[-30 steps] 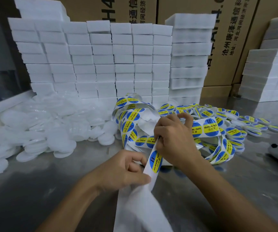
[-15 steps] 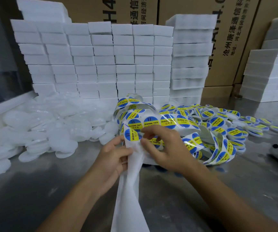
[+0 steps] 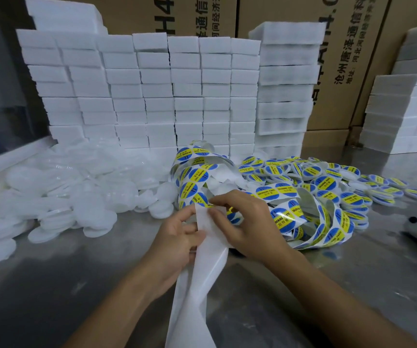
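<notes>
White, smooth backing strip (image 3: 198,285) runs lengthwise from the bottom edge up to both hands, above a dull steel table (image 3: 51,297). The left hand (image 3: 177,239) grips it, fingers curled round its edge. The right hand (image 3: 245,222) pinches the strip's top end at a round blue-and-yellow sticker (image 3: 202,200), beside loose label coils (image 3: 290,218).

bare table (image 3: 51,297) near-left, white discs (image 3: 76,187) left, foam blocks (image 3: 152,96) behind, labelled lids (image 3: 328,182) right
</notes>
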`<state>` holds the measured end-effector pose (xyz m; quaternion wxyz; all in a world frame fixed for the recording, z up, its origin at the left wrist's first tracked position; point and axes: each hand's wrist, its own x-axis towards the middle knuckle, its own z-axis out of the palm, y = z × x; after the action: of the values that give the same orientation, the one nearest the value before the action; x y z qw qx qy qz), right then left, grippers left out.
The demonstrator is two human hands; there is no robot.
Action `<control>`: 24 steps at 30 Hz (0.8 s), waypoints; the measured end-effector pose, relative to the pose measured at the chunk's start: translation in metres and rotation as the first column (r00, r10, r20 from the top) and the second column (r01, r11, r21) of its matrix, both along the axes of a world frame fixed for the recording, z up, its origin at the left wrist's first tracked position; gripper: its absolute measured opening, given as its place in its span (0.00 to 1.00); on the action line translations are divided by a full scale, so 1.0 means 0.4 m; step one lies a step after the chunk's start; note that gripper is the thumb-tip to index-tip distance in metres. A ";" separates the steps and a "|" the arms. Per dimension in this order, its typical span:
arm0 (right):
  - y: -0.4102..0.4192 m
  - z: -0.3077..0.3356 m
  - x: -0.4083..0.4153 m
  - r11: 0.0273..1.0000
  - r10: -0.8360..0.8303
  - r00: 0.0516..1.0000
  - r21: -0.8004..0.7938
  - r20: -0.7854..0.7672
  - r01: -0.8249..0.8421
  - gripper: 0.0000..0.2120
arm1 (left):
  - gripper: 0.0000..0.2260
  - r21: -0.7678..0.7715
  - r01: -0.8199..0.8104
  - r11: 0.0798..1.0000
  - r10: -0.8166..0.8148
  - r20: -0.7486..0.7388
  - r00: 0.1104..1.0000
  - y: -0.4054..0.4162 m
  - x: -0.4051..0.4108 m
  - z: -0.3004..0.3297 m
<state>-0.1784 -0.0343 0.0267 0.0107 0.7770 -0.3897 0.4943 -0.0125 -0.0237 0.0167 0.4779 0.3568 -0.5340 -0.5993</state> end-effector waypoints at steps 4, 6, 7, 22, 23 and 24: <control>-0.004 0.003 -0.003 1.000 -0.022 0.999 0.002 0.040 0.022 0.01 | 0.22 0.041 -0.010 0.999 0.010 0.022 1.000 -0.008 -0.002 -0.008; -0.008 0.001 -0.002 0.998 -0.051 0.991 0.049 0.126 0.045 0.02 | 0.23 0.047 -0.009 0.999 0.007 0.046 0.999 -0.011 -0.001 -0.013; -0.009 0.001 -0.001 0.993 -0.079 0.977 0.102 0.200 0.059 0.03 | 0.23 0.050 -0.022 0.999 0.019 0.055 0.998 -0.012 0.000 -0.013; 0.004 0.005 0.047 0.673 -0.030 0.543 0.419 0.839 -0.610 0.06 | 0.15 -0.155 -0.374 0.914 0.405 0.336 0.850 -0.044 0.022 -0.061; 0.006 0.000 0.056 0.664 -0.027 0.558 0.432 0.829 -0.611 0.06 | 0.15 -0.228 -0.390 0.892 0.451 0.404 0.796 -0.047 0.024 -0.062; 0.007 -0.003 0.060 0.657 -0.037 0.570 0.450 0.821 -0.605 0.08 | 0.14 -0.323 -0.397 0.859 0.510 0.468 0.722 -0.049 0.029 -0.062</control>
<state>-0.1543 -0.0315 0.0253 -0.5371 0.4847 -0.3651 0.5859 -0.0011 -0.0433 -0.0083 0.4742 0.5804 -0.5991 -0.2815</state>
